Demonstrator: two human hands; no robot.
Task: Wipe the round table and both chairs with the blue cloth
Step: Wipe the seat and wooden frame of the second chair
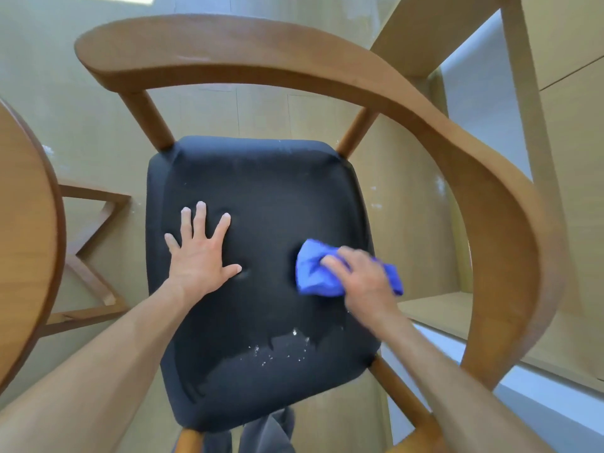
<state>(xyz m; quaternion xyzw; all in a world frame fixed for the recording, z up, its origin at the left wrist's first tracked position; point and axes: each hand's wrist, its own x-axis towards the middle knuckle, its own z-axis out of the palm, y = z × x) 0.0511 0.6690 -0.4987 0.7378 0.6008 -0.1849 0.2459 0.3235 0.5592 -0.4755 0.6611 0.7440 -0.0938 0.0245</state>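
Observation:
Below me stands a wooden chair with a curved backrest (327, 57) and a black cushioned seat (261, 191). My left hand (199, 256) presses flat on the seat's left half, fingers spread. On the right half, my right hand (362, 276) grips a bunched blue cloth (313, 273) and holds it against the cushion. White crumbs (281, 349) lie scattered near the seat's front edge. The round wooden table (26, 223) shows only as a curved edge at the far left.
The table's crossed wooden base (91, 256) stands on the floor left of the chair. A wooden shelf unit (555, 158) rises on the right behind the backrest. The person's dark trousers (261, 433) show under the seat's front.

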